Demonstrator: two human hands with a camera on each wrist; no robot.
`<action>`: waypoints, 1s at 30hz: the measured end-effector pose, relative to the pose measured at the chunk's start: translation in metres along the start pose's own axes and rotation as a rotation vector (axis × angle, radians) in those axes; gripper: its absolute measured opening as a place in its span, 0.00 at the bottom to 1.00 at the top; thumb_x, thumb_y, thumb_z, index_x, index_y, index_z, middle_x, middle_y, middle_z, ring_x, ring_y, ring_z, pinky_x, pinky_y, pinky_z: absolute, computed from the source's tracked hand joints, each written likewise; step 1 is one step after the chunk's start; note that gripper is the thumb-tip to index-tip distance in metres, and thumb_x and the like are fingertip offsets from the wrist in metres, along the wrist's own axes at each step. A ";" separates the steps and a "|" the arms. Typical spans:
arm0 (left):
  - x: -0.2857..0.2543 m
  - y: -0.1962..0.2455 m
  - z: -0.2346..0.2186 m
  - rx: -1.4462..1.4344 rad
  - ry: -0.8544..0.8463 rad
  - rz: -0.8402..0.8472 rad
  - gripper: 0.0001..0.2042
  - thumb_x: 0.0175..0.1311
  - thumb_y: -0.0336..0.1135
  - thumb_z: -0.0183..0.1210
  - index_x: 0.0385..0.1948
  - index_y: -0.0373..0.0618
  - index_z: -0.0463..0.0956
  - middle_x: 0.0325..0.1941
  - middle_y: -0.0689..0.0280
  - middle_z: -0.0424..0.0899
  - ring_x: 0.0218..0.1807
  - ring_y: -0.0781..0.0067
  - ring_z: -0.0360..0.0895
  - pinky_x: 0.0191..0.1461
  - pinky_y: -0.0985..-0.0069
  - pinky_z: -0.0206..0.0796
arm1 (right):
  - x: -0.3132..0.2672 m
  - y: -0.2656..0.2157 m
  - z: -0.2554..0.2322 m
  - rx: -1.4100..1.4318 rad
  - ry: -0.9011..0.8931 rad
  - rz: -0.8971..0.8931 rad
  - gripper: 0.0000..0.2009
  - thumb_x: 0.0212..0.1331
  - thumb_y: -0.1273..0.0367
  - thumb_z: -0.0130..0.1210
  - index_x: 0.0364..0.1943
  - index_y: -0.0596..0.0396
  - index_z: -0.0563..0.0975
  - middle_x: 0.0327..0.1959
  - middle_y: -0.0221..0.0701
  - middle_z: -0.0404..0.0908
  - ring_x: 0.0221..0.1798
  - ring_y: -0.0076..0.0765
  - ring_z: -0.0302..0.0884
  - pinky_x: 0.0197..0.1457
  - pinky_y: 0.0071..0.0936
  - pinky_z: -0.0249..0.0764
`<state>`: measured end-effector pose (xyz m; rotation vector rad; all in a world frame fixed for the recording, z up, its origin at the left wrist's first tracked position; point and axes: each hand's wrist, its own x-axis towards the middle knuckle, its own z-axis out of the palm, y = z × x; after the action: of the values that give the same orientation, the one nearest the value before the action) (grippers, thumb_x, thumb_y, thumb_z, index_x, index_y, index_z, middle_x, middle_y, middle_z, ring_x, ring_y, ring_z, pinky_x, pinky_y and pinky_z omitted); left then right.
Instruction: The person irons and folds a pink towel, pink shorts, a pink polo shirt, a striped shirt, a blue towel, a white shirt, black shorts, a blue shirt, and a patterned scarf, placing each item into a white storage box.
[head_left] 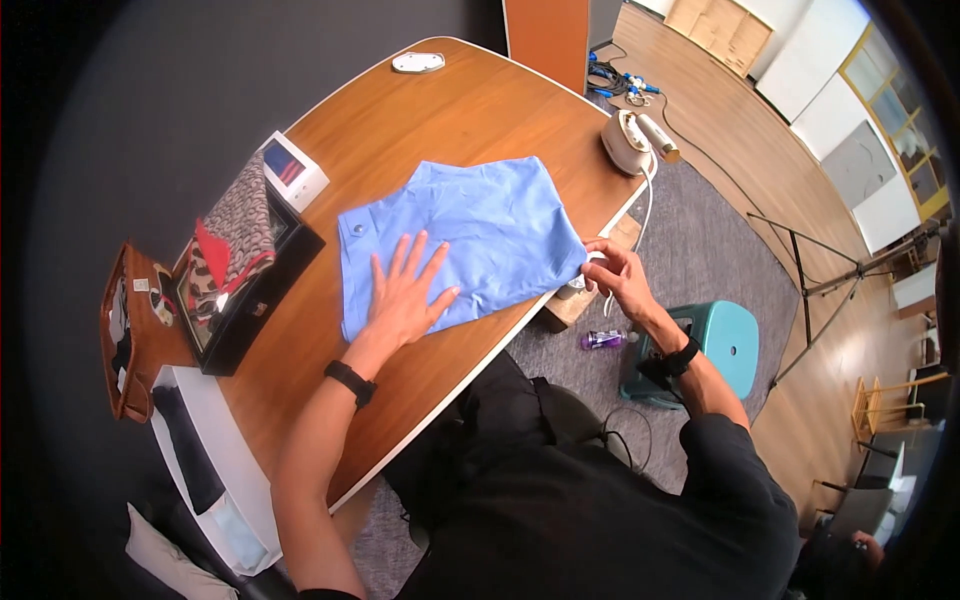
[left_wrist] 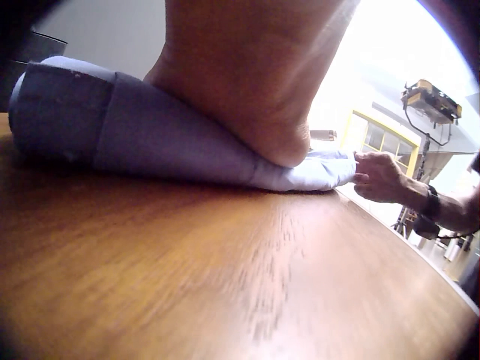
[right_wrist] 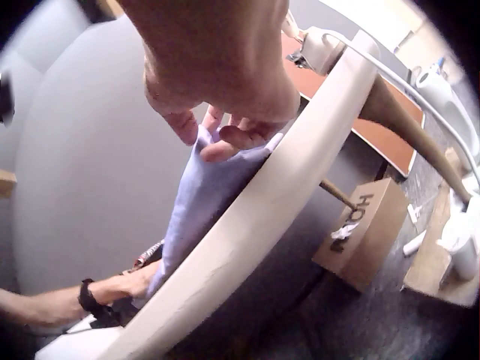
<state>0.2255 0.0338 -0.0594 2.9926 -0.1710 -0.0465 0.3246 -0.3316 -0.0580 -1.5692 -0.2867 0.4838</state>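
A light blue folded shirt [head_left: 500, 215] lies on the wooden table, with a buttoned band along its left side and faint wrinkles across the middle. My left hand [head_left: 402, 300] rests on its near left part, fingers spread and fairly straight. At the near right corner, beside the table edge, my right hand [head_left: 622, 275] pinches the cloth. The right wrist view shows thumb and fingers at the raised tip of the shirt [right_wrist: 202, 187]. Seen low from the left wrist, the shirt's thick rolled fold [left_wrist: 135, 127] sits under the heel of the left hand.
Left on the table [head_left: 330, 400] stand a black box [head_left: 265, 290] with a leopard-print scarf [head_left: 235, 230], a white box [head_left: 297, 172] and a brown bag [head_left: 160, 335]. A white garment steamer [head_left: 628, 145] stands at the right edge; a teal stool [head_left: 730, 350] is on the floor.
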 end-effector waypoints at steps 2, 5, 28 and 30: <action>0.000 0.000 -0.001 0.002 -0.008 -0.001 0.36 0.75 0.62 0.49 0.81 0.61 0.54 0.87 0.57 0.43 0.87 0.48 0.36 0.81 0.29 0.28 | 0.006 -0.004 -0.004 -0.041 -0.106 0.023 0.17 0.66 0.70 0.63 0.58 0.56 0.77 0.32 0.23 0.81 0.28 0.17 0.75 0.26 0.16 0.62; 0.001 -0.001 -0.001 -0.004 0.009 0.009 0.36 0.75 0.61 0.50 0.81 0.61 0.54 0.87 0.56 0.43 0.87 0.48 0.36 0.81 0.29 0.28 | 0.006 -0.018 0.007 -0.137 -0.235 0.028 0.19 0.66 0.71 0.64 0.59 0.58 0.76 0.32 0.23 0.81 0.29 0.18 0.77 0.28 0.17 0.65; 0.001 -0.006 0.004 -0.003 0.072 0.073 0.36 0.74 0.62 0.51 0.80 0.60 0.56 0.86 0.59 0.48 0.86 0.49 0.40 0.81 0.28 0.31 | -0.014 0.036 0.019 0.161 0.224 -0.020 0.08 0.73 0.72 0.59 0.45 0.55 0.69 0.23 0.28 0.81 0.25 0.20 0.80 0.22 0.17 0.68; 0.000 -0.007 0.004 -0.014 0.072 0.086 0.36 0.74 0.61 0.51 0.80 0.58 0.56 0.86 0.59 0.49 0.86 0.49 0.41 0.81 0.29 0.31 | -0.021 0.031 0.017 0.006 0.216 0.035 0.08 0.72 0.73 0.59 0.45 0.56 0.70 0.22 0.27 0.79 0.23 0.19 0.76 0.22 0.19 0.66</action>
<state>0.2265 0.0399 -0.0644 2.9639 -0.2900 0.0686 0.2951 -0.3285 -0.0857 -1.6071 -0.0926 0.3384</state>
